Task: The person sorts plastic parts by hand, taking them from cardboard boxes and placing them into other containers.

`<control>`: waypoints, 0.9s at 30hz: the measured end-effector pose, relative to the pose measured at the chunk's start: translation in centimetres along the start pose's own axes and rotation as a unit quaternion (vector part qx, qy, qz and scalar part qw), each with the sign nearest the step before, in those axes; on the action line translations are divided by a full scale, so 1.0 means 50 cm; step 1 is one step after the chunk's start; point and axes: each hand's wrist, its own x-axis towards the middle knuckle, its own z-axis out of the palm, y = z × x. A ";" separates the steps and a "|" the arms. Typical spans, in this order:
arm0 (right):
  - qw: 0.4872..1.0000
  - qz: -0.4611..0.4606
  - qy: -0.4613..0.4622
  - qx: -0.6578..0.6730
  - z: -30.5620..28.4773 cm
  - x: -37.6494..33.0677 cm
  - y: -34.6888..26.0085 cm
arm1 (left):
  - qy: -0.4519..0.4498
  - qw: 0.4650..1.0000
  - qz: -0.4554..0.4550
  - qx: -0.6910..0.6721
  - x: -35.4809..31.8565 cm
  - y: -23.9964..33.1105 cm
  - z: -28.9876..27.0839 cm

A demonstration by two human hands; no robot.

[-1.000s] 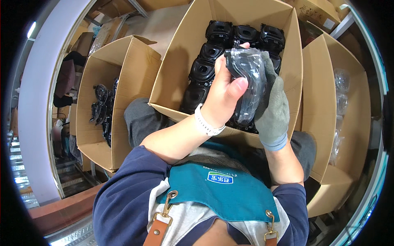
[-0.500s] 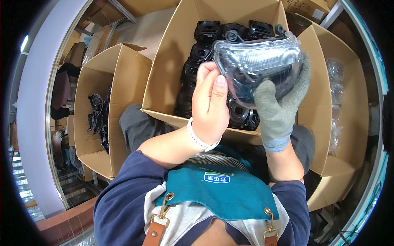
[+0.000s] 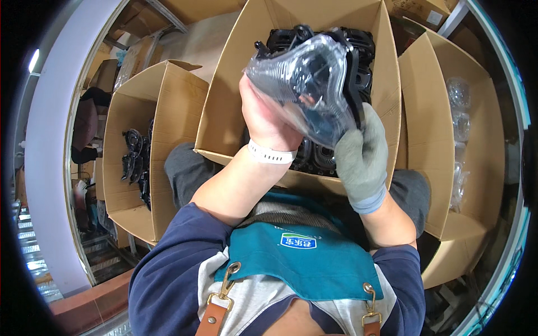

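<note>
As gloved right fingers grasp the clear-lensed lamp, the left fingers hold it, apparently curled beneath.

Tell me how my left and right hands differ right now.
Your left hand is bare, while your right hand wears a grey glove. A white band circles the left wrist; the glove's bluish cuff covers the right one. Both hold the clear-fronted lamp unit.

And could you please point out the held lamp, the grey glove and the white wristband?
Held lamp (image 3: pixel 308 84): head view, on its clear cover.
Grey glove (image 3: pixel 364 171): head view, just above its cuff.
White wristband (image 3: pixel 272 154): head view, middle of its strap.
</note>
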 end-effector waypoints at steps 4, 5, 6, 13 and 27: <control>0.967 -0.233 0.020 -0.105 0.000 0.004 0.041 | 0.086 0.988 0.087 0.091 -0.009 -0.005 -0.008; 0.972 -0.219 0.033 -0.074 0.007 0.000 0.040 | 0.104 0.983 0.105 0.111 -0.014 -0.001 -0.015; 0.977 -0.205 0.046 -0.043 0.011 -0.001 0.040 | 0.122 0.976 0.122 0.130 -0.016 0.001 -0.023; 0.995 0.010 0.025 0.096 -0.015 0.034 0.014 | 0.099 0.984 0.090 0.116 -0.008 0.044 -0.046; 0.978 0.069 -0.027 0.193 -0.043 0.015 0.008 | 0.083 0.882 0.152 0.437 -0.039 0.028 -0.062</control>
